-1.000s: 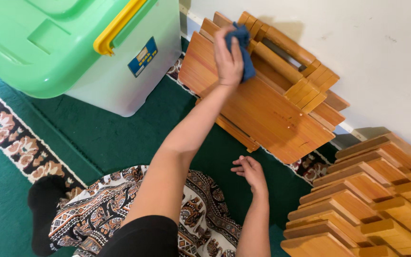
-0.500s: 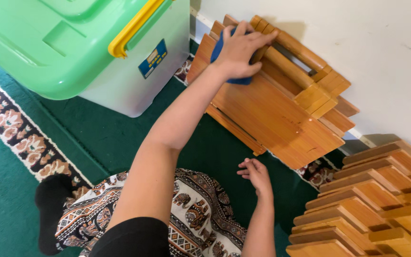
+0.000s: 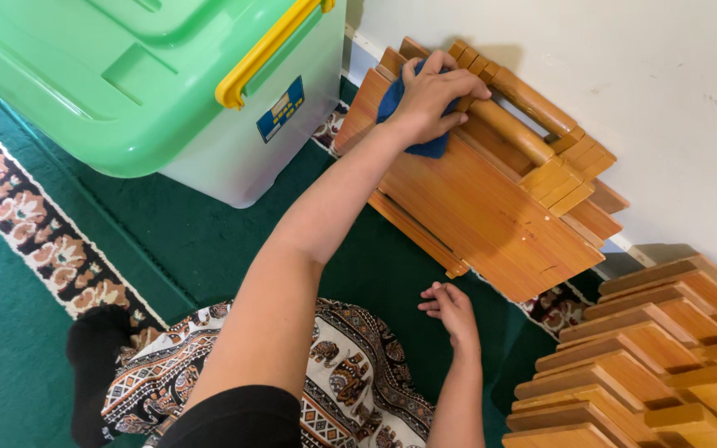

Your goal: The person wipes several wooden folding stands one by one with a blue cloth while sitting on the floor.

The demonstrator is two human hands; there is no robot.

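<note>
Head: left hand (image 3: 431,98) presses cloth (image 3: 393,103) (blue).

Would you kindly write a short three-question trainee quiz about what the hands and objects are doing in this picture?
1. True or false: the left hand presses a blue cloth on the folded wooden stand.
2. The right hand is: A) on the green carpet, B) on the green-lidded storage box, C) on the stacked wooden stands.
3. What colour is the box's latch handle?

Key: 1 true; 2 A; 3 yellow.
</note>
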